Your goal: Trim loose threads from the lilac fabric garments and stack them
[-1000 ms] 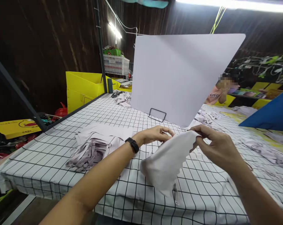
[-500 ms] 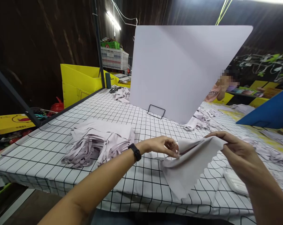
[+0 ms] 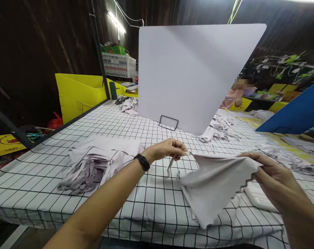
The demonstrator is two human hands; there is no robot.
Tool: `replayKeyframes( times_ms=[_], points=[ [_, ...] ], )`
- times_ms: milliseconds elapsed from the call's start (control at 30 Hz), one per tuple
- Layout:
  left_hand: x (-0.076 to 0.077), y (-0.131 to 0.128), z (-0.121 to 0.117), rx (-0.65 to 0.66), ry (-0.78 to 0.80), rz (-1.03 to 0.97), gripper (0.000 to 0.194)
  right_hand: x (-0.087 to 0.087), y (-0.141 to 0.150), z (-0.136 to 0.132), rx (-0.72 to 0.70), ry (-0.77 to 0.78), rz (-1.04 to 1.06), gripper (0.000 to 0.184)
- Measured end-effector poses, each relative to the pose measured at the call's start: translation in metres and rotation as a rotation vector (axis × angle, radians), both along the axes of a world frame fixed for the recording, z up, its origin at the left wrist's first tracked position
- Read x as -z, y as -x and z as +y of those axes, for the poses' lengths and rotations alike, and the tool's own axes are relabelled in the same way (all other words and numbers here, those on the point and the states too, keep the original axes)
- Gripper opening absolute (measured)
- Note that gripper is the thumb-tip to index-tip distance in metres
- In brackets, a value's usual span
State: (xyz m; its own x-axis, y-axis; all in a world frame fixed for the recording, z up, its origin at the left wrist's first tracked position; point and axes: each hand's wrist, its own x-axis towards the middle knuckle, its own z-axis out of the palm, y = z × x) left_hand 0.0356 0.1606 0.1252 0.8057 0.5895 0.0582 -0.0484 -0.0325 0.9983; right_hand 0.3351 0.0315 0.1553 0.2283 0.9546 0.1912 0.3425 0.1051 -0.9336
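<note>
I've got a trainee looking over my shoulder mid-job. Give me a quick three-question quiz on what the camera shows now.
1. True or false: the left hand and the right hand both grip the pale cloth.
2. Multiple choice: where is the folded stack on the checked table cover?
A) Left of the pale cloth
B) Right of the pale cloth
C) Underneath the pale cloth
3. Fill in the blank: the dark wristband is worn on the ____ wrist.

Key: 1. True; 2. A; 3. left
</note>
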Motion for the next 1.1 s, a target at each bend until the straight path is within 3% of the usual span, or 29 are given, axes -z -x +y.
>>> replayKeyframes(
  times_ms=[133, 233, 300, 367, 433, 500, 600, 733, 800, 933, 1100],
  points=[
    [0.001, -0.012, -0.002, -0.312, -0.354, 0.229, 0.011, -0.004, 0.013, 0.002, 0.118, -0.055, -0.256, 0.023],
    [0.010, -0.031, -0.030, -0.499, -0.497, 0.278, 0.011, -0.012, 0.031, 0.009, 0.192, -0.139, -0.553, 0.030],
    [0.019, -0.045, -0.061, -0.579, -0.669, 0.271, 0.009, -0.016, 0.044, 0.014, 0.215, -0.165, -0.671, 0.035],
    [0.029, -0.059, -0.094, -0.518, -0.862, 0.227, 0.013, -0.020, 0.055, 0.018, 0.207, -0.181, -0.708, 0.036],
    [0.038, -0.073, -0.120, -0.524, -0.955, 0.237, 0.019, -0.024, 0.063, 0.022, 0.193, -0.196, -0.721, 0.033],
    [0.046, -0.085, -0.134, -0.597, -0.913, 0.307, 0.016, -0.029, 0.067, 0.025, 0.191, -0.213, -0.737, 0.032],
    [0.055, -0.094, -0.133, -0.653, -0.756, 0.447, 0.007, -0.037, 0.067, 0.026, 0.193, -0.226, -0.753, 0.031],
    [0.063, -0.081, -0.117, -0.617, -0.576, 0.612, 0.033, -0.052, 0.056, 0.025, 0.210, -0.243, -0.758, 0.029],
    [0.062, -0.066, -0.108, -0.639, -0.476, 0.648, 0.037, -0.058, 0.046, 0.024, 0.229, -0.241, -0.756, 0.027],
    [0.043, -0.029, -0.083, -0.743, -0.299, 0.619, 0.022, -0.063, 0.020, 0.025, 0.290, -0.182, -0.783, 0.023],
    [-0.006, 0.007, -0.047, -0.765, -0.167, 0.478, 0.020, -0.053, -0.007, 0.031, 0.334, -0.042, -0.718, 0.017]
  ],
)
